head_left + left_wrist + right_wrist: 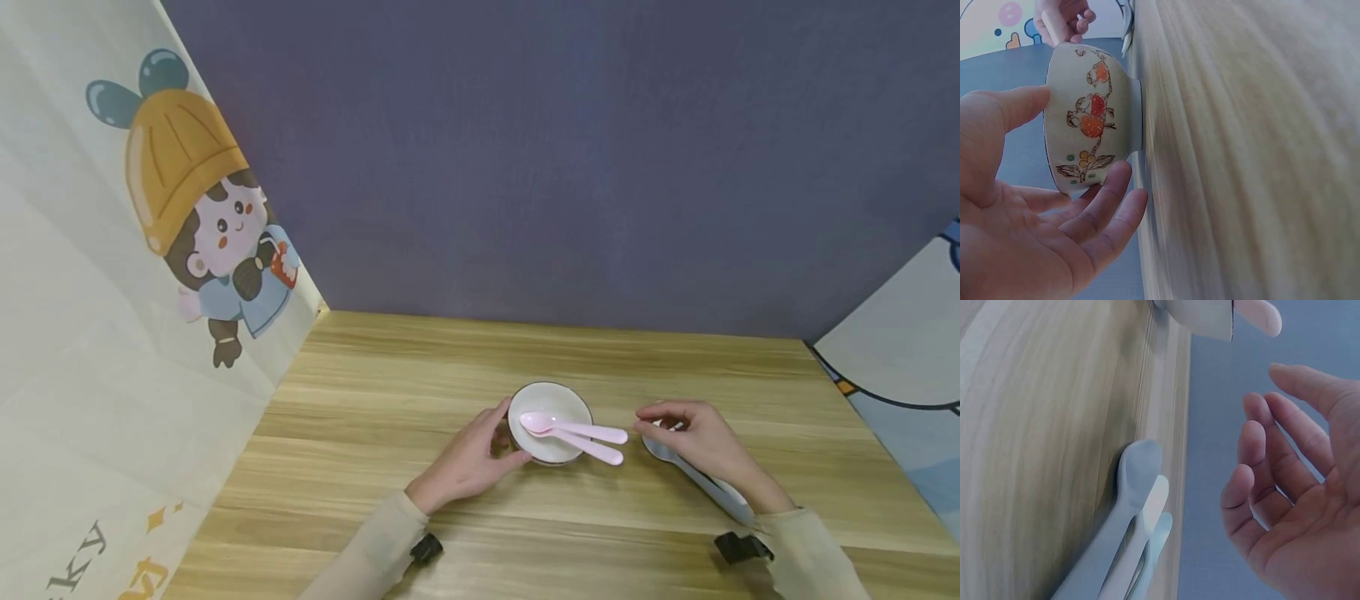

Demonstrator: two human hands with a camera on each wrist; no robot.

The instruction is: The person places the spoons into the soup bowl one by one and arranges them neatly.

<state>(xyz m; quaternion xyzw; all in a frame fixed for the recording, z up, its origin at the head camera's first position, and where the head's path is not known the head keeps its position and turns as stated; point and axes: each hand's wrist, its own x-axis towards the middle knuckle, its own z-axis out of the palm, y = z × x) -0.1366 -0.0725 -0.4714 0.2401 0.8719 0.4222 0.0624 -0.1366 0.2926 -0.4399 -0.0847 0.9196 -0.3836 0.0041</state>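
Left hand (465,458) held the bowl (564,402) from its left side, thumb at the rim, fingers bent round the wall. Bowl stood upright on the tabletop (390,375), between the hands, nearer the left. Two pink spoons (585,430) lay in it, handles jutting over the rim toward the right hand (701,446). That hand gripped nothing: fingers loosely bent, poised above and apart from a grey spoon (1138,475) and two paler spoons (1155,503) lying close together beneath it.

Risks, as judged: the overhanging handles could be knocked by the right hand if it swung left, flipping a spoon out. A loosened left grip could let the bowl tip or slide under such a knock. The spoons below lay near enough together that a pinch at one might drag another.

Edges: ahead of both hands the tabletop ran to a dark blue panel (525,167); a patterned wall (75,292) bounded it left of the left hand. Most sideways room lay on that left side. Near edge out of view.
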